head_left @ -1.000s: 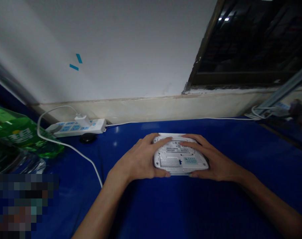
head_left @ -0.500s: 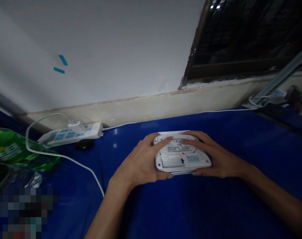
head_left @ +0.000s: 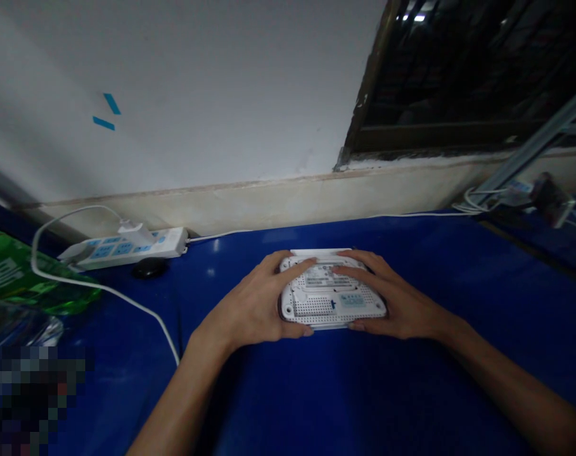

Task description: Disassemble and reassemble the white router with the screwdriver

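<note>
A white plastic router (head_left: 323, 304) shows its underside, with rows of vent holes, a printed label and a pale blue sticker. My left hand (head_left: 263, 301) grips its left end, index finger lying across the underside and thumb at the near edge. At the opposite end, my right hand (head_left: 392, 294) is closed around it in much the same way. Beneath it is the blue tabletop (head_left: 354, 392); whether the router rests on that surface or is held just above, I cannot tell.
At the left, a white power strip (head_left: 171, 244) carries a plugged-in charger (head_left: 136, 233) with a white cable (head_left: 126, 303). Beside it lie a dark rounded object (head_left: 149, 268) and a green plastic package (head_left: 40, 278). A metal bar (head_left: 525, 152) slants at the right; the wall (head_left: 221, 95) stands behind.
The whole view has shifted, so the surroundings appear further left and slightly higher. Hands and router appear further left too; the grip on both ends looks the same.
</note>
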{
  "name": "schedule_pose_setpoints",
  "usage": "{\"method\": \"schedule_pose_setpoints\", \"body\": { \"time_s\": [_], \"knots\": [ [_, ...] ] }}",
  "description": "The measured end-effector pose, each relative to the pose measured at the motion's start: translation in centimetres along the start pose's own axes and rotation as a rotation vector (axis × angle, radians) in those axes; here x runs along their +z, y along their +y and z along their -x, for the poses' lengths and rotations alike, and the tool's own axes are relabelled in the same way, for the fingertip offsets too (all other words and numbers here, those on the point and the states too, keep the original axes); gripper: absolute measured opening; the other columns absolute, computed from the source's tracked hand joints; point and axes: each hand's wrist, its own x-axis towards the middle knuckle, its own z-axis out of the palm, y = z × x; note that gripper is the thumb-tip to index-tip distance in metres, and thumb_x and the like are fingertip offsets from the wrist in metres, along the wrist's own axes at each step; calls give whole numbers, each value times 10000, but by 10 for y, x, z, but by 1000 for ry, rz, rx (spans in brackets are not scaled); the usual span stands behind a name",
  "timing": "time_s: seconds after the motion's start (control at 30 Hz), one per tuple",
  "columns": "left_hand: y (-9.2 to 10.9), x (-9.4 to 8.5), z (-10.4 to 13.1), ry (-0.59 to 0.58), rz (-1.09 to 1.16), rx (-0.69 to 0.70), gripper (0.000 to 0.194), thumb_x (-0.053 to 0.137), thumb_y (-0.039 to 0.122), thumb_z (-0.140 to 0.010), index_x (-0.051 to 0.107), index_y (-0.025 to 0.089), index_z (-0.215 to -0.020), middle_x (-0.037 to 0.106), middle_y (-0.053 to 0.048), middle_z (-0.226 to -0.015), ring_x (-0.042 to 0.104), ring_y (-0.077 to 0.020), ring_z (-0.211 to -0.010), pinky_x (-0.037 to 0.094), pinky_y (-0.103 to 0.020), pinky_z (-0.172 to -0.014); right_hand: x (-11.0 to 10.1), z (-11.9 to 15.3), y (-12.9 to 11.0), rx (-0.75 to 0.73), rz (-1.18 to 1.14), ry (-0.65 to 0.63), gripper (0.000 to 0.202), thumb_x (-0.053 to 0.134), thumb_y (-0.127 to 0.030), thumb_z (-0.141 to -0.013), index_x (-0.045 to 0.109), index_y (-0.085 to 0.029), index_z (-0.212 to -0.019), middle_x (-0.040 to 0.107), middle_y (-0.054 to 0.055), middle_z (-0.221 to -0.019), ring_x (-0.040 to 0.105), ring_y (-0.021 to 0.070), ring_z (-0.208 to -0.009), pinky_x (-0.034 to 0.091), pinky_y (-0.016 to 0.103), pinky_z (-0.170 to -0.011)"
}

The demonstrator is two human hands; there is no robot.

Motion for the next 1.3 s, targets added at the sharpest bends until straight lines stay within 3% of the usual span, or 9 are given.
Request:
{"method": "schedule_pose_setpoints", "body": {
  "time_s": [0.27,0.5,0.83,1.0,1.17,1.3],
  "knots": [
    [-1,-7,1,-63,-13,-41,1131,875,469,-646,206,416,-1556,182,-60,-1637,284,-384,-1455,304,-561,-1159,1,2,5,-25,38,10,871,702,-626,-783,346,-335,-1523,279,99,-1603,283,386,-1448,307,611,-1142],
    [2,-12,5,-97,-77,-86,1102,893,395,-628,274,395,-1540,194,-55,-1640,286,-358,-1461,294,-531,-1171,-1,2,5,-21,45,-19,858,667,-666,-794,372,-303,-1513,281,113,-1607,277,364,-1461,300,601,-1157],
    [3,-7,6,-88,-75,-63,1078,869,434,-663,246,419,-1543,167,-47,-1650,257,-363,-1472,274,-563,-1168,-5,1,7,-24,-58,29,829,748,-601,-749,436,-341,-1472,361,92,-1558,339,350,-1421,357,586,-1127],
    [5,-3,4,-127,-101,-111,1064,849,497,-676,246,400,-1548,135,-74,-1655,262,-388,-1466,297,-571,-1150,-5,2,12,-6,-69,-9,827,734,-623,-757,435,-325,-1468,341,91,-1573,317,333,-1437,339,583,-1139],
    [6,-3,4,-76,-140,-69,969,763,602,-756,257,372,-1550,282,-79,-1611,299,-342,-1458,296,-538,-1163,-6,2,11,-58,-24,7,795,728,-629,-762,462,-317,-1443,371,95,-1556,320,335,-1431,335,590,-1139],
    [8,-1,2,-24,-174,-57,836,685,610,-832,323,338,-1533,363,-89,-1570,381,-329,-1413,332,-513,-1151,-7,1,7,-55,-20,6,668,650,-592,-855,479,-302,-1433,406,95,-1540,341,311,-1430,343,555,-1147]
  ]
}}
